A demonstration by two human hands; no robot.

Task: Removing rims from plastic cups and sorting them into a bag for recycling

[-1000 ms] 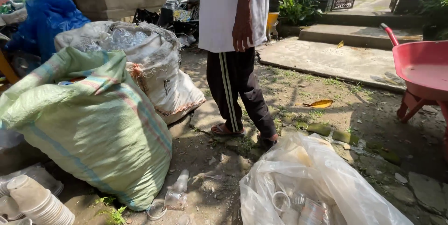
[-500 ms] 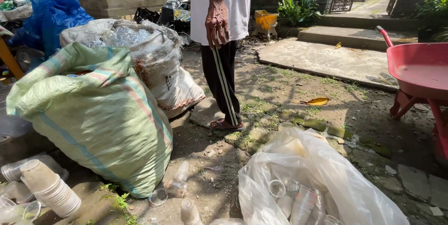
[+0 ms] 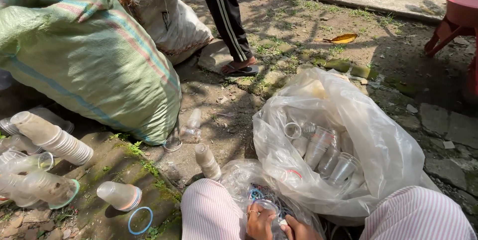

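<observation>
Just above our hands (image 3: 279, 225) we see a glossy, crinkled clear plastic bag (image 3: 368, 135) of thin see-through plastic cups (image 3: 318, 148). Far to their upper left sits a matt woven plastic sack (image 3: 94, 60), green with stripes. Our trousers (image 3: 209, 212) beside them look like soft striped cloth; the ground (image 3: 294, 36) is rough dirt and stone.

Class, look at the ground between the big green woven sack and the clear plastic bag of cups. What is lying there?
In the head view, between the green woven sack and the clear plastic bag, bare dirt holds a few loose clear plastic cups and a short cup stack.
</observation>
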